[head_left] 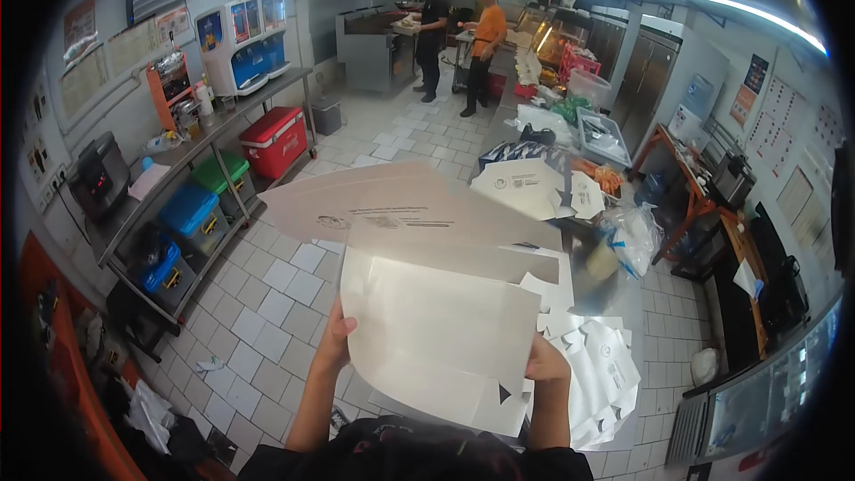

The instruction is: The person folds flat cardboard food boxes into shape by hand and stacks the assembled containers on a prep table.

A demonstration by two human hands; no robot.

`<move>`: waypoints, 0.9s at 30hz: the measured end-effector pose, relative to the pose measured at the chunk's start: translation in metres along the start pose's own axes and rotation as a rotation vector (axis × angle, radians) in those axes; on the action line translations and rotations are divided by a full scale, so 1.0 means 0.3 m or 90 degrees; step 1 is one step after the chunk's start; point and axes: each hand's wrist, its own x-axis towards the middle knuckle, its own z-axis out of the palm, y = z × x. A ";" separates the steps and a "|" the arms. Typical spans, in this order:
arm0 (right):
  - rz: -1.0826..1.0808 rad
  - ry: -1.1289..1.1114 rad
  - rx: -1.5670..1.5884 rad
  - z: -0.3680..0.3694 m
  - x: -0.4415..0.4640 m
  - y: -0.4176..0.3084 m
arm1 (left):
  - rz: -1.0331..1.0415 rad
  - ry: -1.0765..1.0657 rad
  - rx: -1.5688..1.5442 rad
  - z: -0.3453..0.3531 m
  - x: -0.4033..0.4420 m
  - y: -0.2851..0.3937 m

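Observation:
Between my hands is a white cardboard food box (436, 307), partly folded, its printed lid flap raised and tilted away from me. My left hand (335, 334) grips the box's left side, thumb showing on the panel's edge. At the right side my right hand (547, 363) closes on the lower right wall, its fingers partly hidden by the card. Close beside it, a pile of flat white box blanks (601, 374) lies on the metal table. More printed blanks (521, 185) rest farther up that table.
The steel table (583, 289) runs ahead on my right, carrying plastic bags (634, 236) and a clear bin (604, 135). A shelf (191, 156) with a drink dispenser (245, 49) lines the left. A red cooler (273, 141) sits beneath. Two people (434, 31) stand at the back.

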 end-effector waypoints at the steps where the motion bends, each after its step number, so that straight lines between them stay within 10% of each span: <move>1: -0.041 -0.017 0.013 0.020 0.008 -0.013 | 0.003 -0.003 0.003 -0.007 0.000 -0.010; 16: 0.174 0.158 0.014 0.038 0.090 0.033 | 0.086 -0.022 0.244 -0.041 -0.004 0.016; 22: 0.099 0.287 -0.190 0.065 0.113 0.113 | 0.241 0.254 0.603 0.085 -0.002 0.026; 25: 0.107 0.379 -0.469 0.154 0.136 0.075 | 0.378 0.070 0.786 0.172 -0.042 -0.116; 27: 0.095 0.362 -0.507 0.208 0.141 0.058 | 0.060 -0.119 0.558 0.223 -0.005 -0.116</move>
